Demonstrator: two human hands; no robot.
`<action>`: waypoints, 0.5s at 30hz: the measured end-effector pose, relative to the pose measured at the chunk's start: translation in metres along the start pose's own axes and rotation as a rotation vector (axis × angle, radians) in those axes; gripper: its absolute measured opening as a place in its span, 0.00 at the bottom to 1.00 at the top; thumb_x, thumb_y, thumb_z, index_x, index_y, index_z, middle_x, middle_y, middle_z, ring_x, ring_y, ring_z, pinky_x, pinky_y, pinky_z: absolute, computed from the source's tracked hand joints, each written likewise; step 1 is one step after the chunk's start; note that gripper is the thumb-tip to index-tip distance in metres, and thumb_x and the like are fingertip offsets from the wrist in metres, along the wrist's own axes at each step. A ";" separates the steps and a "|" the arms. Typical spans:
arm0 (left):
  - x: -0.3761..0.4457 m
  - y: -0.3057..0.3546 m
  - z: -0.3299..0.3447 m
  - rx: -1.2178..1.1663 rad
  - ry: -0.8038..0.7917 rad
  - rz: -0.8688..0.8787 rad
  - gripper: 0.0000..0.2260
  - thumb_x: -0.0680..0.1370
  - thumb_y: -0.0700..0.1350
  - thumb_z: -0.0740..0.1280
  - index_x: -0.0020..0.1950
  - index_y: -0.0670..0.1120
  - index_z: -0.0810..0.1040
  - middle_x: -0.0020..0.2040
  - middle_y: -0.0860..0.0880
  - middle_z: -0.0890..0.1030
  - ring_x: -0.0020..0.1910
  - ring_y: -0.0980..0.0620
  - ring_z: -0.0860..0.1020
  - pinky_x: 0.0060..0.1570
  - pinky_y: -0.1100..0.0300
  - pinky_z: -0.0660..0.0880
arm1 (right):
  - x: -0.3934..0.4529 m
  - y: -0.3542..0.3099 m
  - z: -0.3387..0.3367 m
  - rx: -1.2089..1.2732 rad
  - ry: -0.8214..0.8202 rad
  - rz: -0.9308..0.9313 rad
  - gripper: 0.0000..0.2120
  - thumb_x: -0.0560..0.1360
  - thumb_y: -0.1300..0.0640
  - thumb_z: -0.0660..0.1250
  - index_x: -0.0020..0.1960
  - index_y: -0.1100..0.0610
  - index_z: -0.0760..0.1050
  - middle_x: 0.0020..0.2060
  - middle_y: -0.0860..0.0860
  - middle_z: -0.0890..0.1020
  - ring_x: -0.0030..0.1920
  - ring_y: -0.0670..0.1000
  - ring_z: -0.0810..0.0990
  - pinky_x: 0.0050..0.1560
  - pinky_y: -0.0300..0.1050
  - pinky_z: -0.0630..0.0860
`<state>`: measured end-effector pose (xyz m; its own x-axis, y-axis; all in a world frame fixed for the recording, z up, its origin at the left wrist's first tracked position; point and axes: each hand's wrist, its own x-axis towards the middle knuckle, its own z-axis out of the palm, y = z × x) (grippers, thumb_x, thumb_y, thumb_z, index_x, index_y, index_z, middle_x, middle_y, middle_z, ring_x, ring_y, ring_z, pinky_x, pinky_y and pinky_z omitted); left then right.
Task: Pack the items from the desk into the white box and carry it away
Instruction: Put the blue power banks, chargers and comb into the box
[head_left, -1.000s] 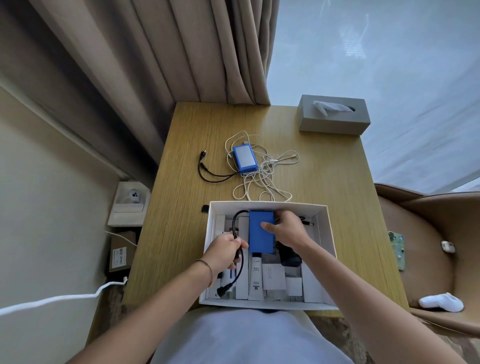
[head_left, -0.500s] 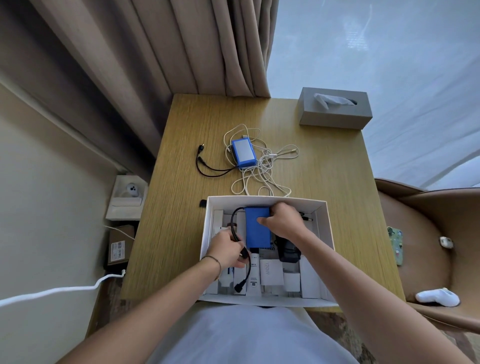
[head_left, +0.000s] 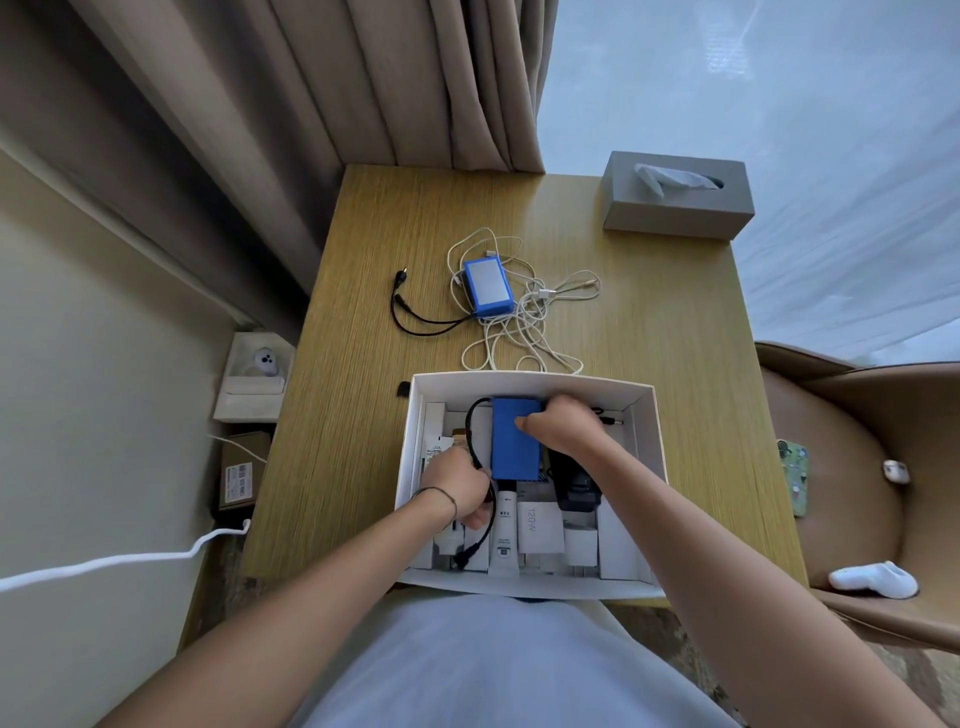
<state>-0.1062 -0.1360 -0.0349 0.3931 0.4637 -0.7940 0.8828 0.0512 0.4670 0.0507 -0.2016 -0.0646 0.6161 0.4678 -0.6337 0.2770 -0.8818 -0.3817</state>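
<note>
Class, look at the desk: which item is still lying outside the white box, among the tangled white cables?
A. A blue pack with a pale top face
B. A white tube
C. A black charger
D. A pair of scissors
A: the blue pack with its pale top face lies on the desk among the white cables, beyond the white box.

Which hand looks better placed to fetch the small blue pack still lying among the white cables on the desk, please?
Probably the right hand: it rests at the white box's far end, nearest the small blue pack. The left hand sits nearer the body, gripping a black cable.
</note>
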 end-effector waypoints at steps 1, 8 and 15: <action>0.000 0.001 0.000 0.004 -0.011 -0.007 0.08 0.83 0.42 0.60 0.52 0.38 0.76 0.46 0.36 0.84 0.41 0.38 0.85 0.43 0.46 0.83 | 0.000 0.000 0.000 0.017 -0.004 0.003 0.16 0.73 0.43 0.71 0.37 0.53 0.72 0.31 0.50 0.76 0.31 0.50 0.76 0.30 0.42 0.69; -0.012 0.000 -0.016 0.423 0.121 0.197 0.18 0.82 0.51 0.60 0.40 0.42 0.80 0.37 0.45 0.83 0.34 0.48 0.82 0.35 0.56 0.79 | -0.021 0.006 -0.008 -0.197 0.099 -0.099 0.21 0.77 0.41 0.68 0.34 0.55 0.73 0.28 0.50 0.77 0.30 0.51 0.76 0.28 0.42 0.66; -0.026 0.021 -0.055 0.373 0.426 0.624 0.12 0.79 0.51 0.63 0.37 0.50 0.76 0.29 0.52 0.78 0.29 0.56 0.76 0.27 0.59 0.71 | -0.036 -0.031 -0.041 -0.066 0.177 -0.287 0.11 0.78 0.51 0.65 0.45 0.56 0.82 0.35 0.51 0.83 0.35 0.51 0.79 0.31 0.41 0.70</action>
<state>-0.1114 -0.0985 0.0167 0.7726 0.6080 -0.1827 0.5921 -0.5862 0.5530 0.0500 -0.1940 -0.0022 0.6232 0.6846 -0.3780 0.5010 -0.7206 -0.4792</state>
